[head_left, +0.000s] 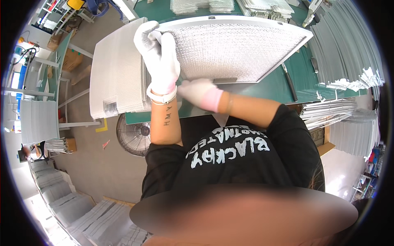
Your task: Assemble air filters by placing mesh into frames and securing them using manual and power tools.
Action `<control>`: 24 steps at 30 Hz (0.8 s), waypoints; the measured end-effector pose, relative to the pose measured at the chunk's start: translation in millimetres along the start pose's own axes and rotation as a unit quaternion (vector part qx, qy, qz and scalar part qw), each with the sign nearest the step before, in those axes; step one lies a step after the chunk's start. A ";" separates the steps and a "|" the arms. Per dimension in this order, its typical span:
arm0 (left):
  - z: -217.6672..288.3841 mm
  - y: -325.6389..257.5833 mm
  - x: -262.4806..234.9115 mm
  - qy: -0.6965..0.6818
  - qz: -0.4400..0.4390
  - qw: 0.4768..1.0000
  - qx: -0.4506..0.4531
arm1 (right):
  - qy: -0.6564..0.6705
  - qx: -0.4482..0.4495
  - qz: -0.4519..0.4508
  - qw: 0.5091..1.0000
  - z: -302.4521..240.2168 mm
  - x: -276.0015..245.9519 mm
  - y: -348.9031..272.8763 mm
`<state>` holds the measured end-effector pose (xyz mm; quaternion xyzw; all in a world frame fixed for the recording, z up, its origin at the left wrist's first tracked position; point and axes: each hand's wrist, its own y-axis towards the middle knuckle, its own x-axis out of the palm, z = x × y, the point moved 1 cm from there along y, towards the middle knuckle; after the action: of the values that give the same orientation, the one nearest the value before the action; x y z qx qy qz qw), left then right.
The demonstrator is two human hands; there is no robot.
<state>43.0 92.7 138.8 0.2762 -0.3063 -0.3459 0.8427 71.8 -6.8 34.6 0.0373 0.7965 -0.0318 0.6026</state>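
Note:
A rectangular metal mesh filter panel with a thin silver frame lies tilted on the green table. My left hand, in a white glove, grips the panel's left corner from above. My right hand, also gloved, is closed against the panel's near edge, close to a small dark tab on the frame. A stack of flat white mesh sheets sits just left of the panel, partly under my left hand.
A dark-handled tool lies on the table right of the panel. Piles of metal frames fill the right side. More mesh stacks lie at the back. A floor fan stands below the table edge, and sheet piles cover the lower left.

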 end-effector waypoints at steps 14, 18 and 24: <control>-15.9 15.2 -0.9 -0.030 -0.037 0.999 -0.002 | 0.319 0.116 0.171 0.925 47.7 0.1 -115.4; -18.4 17.1 -3.0 -0.002 -0.052 0.999 0.012 | 0.280 0.109 0.068 0.951 53.6 -10.2 -130.6; -16.7 17.3 -2.3 -0.010 -0.030 0.999 -0.013 | 0.066 0.110 0.067 0.989 49.9 -24.2 -125.4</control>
<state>60.6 109.2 138.8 0.2704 -0.3019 -0.3784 0.8322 113.9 -136.9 45.1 0.1585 0.8220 -0.0765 0.5417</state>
